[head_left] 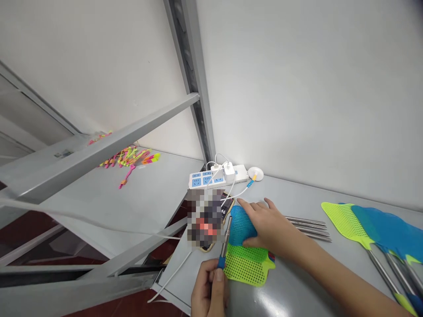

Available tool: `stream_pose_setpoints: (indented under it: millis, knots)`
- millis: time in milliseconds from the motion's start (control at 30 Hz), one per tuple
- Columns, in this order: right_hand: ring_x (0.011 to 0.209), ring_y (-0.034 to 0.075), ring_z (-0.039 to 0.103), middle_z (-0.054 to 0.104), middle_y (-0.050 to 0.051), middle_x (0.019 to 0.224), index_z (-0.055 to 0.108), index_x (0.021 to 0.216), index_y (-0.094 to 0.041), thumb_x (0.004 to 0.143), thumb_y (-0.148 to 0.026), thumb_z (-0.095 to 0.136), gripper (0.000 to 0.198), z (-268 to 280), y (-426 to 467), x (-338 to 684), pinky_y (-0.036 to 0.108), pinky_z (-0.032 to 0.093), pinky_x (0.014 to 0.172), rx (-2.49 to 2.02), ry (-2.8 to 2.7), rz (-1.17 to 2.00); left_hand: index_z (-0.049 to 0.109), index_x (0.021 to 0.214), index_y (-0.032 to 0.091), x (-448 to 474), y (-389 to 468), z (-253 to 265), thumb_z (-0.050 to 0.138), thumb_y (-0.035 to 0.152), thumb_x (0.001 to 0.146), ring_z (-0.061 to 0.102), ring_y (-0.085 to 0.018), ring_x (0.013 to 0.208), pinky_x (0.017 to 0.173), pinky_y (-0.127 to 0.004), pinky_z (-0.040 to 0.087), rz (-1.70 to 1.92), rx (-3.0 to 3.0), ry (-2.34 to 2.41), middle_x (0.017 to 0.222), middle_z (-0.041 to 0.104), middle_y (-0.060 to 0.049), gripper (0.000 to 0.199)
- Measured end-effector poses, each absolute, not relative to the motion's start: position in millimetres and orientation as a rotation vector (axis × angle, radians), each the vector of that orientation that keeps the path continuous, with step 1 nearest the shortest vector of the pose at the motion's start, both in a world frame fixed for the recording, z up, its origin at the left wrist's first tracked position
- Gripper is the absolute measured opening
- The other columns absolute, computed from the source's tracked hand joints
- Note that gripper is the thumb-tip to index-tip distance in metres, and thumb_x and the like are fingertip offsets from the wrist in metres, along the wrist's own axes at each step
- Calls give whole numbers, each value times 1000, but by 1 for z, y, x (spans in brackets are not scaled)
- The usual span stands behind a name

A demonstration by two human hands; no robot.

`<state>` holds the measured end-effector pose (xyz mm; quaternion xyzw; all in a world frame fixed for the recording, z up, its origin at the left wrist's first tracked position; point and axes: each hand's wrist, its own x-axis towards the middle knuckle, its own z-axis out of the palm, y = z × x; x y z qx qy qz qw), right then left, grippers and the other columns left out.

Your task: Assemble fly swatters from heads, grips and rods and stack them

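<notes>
My left hand, at the bottom centre, is closed round the blue handle end of a telescopic metal rod, which points up and away. Beside it my right hand grips a blue mesh fly swatter head, thumb on the near edge and fingers on the far edge. That blue head lies over green and yellow-green swatter heads stacked on the grey table. Several bare metal rods lie just right of my right wrist, partly hidden by it.
A white power strip with chargers and cables stands by the wall. A phone lies in front, partly blurred out. Blue and yellow-green swatters with rods lie at right. Small coloured toys rest on the left table beyond a metal frame.
</notes>
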<state>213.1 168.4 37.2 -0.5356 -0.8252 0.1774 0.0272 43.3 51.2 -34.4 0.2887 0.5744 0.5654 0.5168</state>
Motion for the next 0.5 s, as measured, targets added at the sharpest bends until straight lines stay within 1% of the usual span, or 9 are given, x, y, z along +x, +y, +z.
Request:
stream_pose_setpoints:
  millis: [67, 133, 200, 267, 300, 333, 400, 500]
  knots:
    - [116, 36, 56, 63, 17, 122, 32, 151, -14, 67, -36, 81, 100, 41, 169, 212, 56, 31, 107, -1656, -2507, 620, 62, 87, 18, 42, 52, -34, 63, 63, 82, 26, -8, 44, 43, -20, 25, 1356, 720, 1347, 51, 30, 9, 46]
    - [116, 34, 55, 61, 16, 122, 31, 151, -15, 71, -35, 77, 94, 42, 168, 211, 55, 30, 108, -1654, -2471, 642, 62, 88, 18, 41, 53, -31, 61, 63, 84, 27, -9, 46, 44, -20, 26, 1333, 753, 1335, 53, 31, 9, 45]
    - [116, 33, 55, 61, 16, 120, 33, 150, -15, 77, -41, 73, 88, 41, 166, 209, 58, 24, 111, -1641, -2473, 620, 61, 88, 18, 41, 53, -28, 61, 61, 85, 28, -9, 48, 46, -20, 26, 1308, 798, 1332, 54, 32, 9, 44]
    - [115, 35, 55, 61, 16, 118, 43, 144, -14, 77, -52, 72, 82, 39, 162, 206, 62, 19, 111, -1619, -2509, 589, 60, 88, 18, 40, 53, -24, 60, 60, 87, 30, -9, 50, 47, -20, 27, 1285, 839, 1329, 55, 34, 8, 42]
    - [115, 35, 55, 62, 16, 117, 50, 138, -14, 74, -56, 73, 79, 37, 160, 204, 62, 20, 110, -1607, -2531, 573, 60, 88, 18, 40, 53, -23, 60, 60, 87, 31, -10, 50, 47, -20, 27, 1272, 854, 1324, 55, 35, 8, 42]
    - [114, 36, 55, 62, 16, 116, 55, 132, -15, 72, -59, 74, 77, 36, 158, 203, 63, 21, 110, -1595, -2553, 557, 60, 88, 18, 39, 53, -22, 59, 60, 87, 31, -10, 50, 47, -20, 28, 1262, 868, 1314, 55, 36, 8, 42]
    - [113, 37, 56, 62, 17, 116, 61, 124, -15, 70, -61, 75, 72, 33, 153, 200, 61, 28, 106, -1583, -2586, 510, 59, 88, 19, 38, 54, -21, 59, 61, 87, 32, -10, 50, 47, -20, 29, 1263, 885, 1284, 55, 36, 8, 42]
    - [110, 36, 58, 62, 19, 117, 62, 120, -13, 73, -57, 75, 66, 30, 147, 198, 50, 42, 96, -1562, -2627, 411, 57, 87, 20, 36, 55, -23, 59, 62, 86, 32, -9, 48, 46, -20, 31, 1321, 877, 1231, 54, 35, 9, 42]
